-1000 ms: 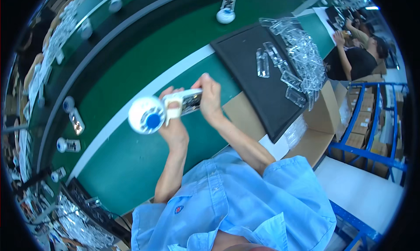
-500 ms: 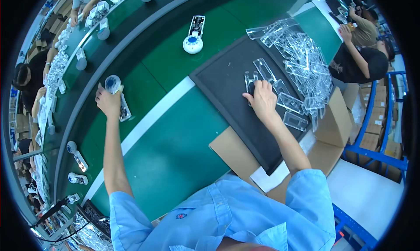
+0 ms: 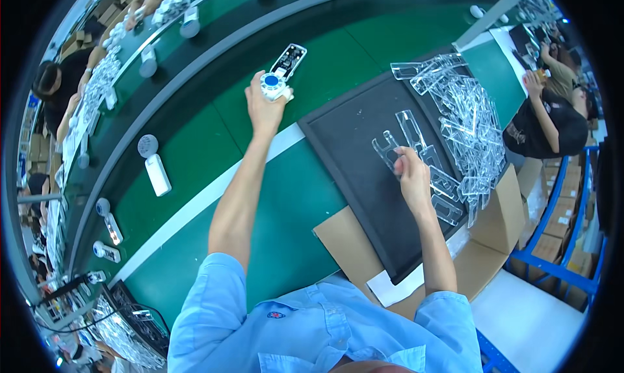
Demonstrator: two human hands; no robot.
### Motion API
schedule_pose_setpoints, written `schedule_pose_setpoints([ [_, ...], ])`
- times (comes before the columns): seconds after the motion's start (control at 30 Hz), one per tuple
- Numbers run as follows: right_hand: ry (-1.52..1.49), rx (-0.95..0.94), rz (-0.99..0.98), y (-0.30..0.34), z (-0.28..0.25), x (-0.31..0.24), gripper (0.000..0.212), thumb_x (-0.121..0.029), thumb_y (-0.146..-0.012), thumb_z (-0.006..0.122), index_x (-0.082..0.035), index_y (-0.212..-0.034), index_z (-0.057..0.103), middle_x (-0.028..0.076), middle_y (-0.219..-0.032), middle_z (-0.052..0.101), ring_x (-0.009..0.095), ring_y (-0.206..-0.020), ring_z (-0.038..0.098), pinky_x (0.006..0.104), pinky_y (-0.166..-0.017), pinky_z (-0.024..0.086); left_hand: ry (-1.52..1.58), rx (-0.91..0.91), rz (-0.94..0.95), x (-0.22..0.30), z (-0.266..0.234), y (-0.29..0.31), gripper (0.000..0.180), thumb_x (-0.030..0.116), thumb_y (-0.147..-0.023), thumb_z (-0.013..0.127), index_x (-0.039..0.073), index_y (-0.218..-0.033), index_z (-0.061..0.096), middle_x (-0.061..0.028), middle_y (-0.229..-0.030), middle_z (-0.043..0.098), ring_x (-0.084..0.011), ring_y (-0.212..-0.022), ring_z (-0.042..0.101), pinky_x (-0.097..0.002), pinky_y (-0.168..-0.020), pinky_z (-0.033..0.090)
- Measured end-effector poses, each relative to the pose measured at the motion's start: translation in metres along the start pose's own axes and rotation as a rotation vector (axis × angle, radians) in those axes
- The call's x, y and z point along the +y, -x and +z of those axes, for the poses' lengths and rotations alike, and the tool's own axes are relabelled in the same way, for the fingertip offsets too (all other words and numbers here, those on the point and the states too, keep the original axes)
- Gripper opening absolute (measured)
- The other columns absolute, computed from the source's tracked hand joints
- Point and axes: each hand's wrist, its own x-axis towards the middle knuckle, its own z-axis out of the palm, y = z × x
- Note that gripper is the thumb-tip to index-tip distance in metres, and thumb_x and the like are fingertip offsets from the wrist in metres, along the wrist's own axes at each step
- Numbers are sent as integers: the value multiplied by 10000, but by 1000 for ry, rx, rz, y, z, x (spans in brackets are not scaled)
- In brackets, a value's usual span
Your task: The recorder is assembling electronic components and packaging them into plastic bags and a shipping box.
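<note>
My left hand is closed around the round end of a white handheld device with a blue disc. The device lies on the green belt, its open circuit-board section pointing away from me. My right hand is over the black mat, fingertips pinched on a clear plastic frame. More clear frames lie spread beside it on the mat. Farther left on the belt rests another device, white casing up, with a grey round head.
A heap of clear plastic parts covers the right side of the black mat. An open cardboard box stands below the mat. Several similar devices sit along the left belt. Co-workers are at far right and left.
My left hand has let go of the left device, which now lies casing up, and moved right to grip the other one. My right hand's fingers have drawn together. The whole view has shifted.
</note>
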Motion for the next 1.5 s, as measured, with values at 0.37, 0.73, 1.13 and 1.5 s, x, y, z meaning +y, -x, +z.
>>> schedule_pose_setpoints([
  [0.37, -467, -455, -67, 53, 57, -153, 512, -240, -814, 637, -57, -1268, 486, 42, -760, 460, 143, -689, 466, 299, -662, 421, 1342, 149, -230, 7, -209, 85, 573, 231, -796, 699, 110, -1275, 407, -95, -1141, 514, -305, -1077, 522, -472, -950, 423],
  [0.73, 33, -145, -586, 129, 147, -229, 556, -227, -761, 701, -22, -1234, 493, 144, -976, 488, 310, -911, 486, 398, -744, 458, 1672, 83, -456, 6, -246, 158, 508, 356, -792, 692, 76, -1165, 489, -139, -1111, 558, -346, -1054, 539, -525, -945, 429],
  [1.13, -15, -166, -724, 136, 121, -197, 648, -239, -775, 681, -66, -1336, 409, 161, -1029, 535, 311, -891, 532, 405, -719, 466, 1140, -144, -549, 29, -235, 195, 446, 290, -885, 593, -37, -1178, 510, -124, -1104, 579, -184, -1016, 557, -323, -849, 466],
  [1.5, -832, 44, 137, 132, 143, -181, 429, -247, -960, 355, 35, -718, 570, 86, -598, 530, 134, -562, 498, 313, -545, 424, 898, -25, -226, 70, -216, 222, 456, 256, -860, 634, -46, -1173, 499, -189, -1112, 594, -276, -1045, 580, -394, -915, 455],
])
